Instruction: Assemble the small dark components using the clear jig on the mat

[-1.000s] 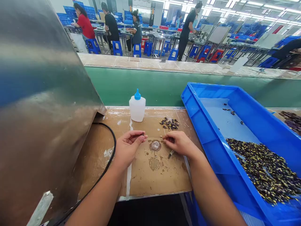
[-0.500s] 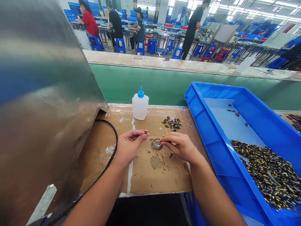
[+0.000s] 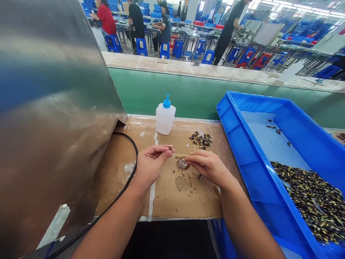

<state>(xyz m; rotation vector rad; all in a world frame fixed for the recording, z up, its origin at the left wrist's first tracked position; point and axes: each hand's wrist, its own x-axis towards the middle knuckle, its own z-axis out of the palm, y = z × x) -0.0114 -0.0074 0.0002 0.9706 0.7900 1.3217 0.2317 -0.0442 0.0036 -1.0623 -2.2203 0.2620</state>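
Note:
My left hand (image 3: 152, 165) is closed in a pinch, with a small dark part (image 3: 170, 148) between thumb and fingertips. The fingers of my right hand (image 3: 208, 166) are pressed together at the rim of a small clear round dish (image 3: 182, 164); whatever they hold is hidden. Wet brown cardboard (image 3: 172, 207) lies under the dish. Beyond my right hand sits a small pile of black-and-yellow parts (image 3: 201, 140). One loose dark part (image 3: 199, 176) lies just below that hand.
A white squeeze bottle (image 3: 165, 118) with a blue nozzle stands behind my hands. At right is a blue crate (image 3: 242, 154) holding many black-and-yellow parts. A metal housing (image 3: 54, 108) and a black cable (image 3: 136, 151) border the left. People sit and stand beyond the green-sided ledge (image 3: 188, 88).
The view has shifted slightly, so the bench items appear a little further right. Both hands keep their pinches, the right one still at the clear dish.

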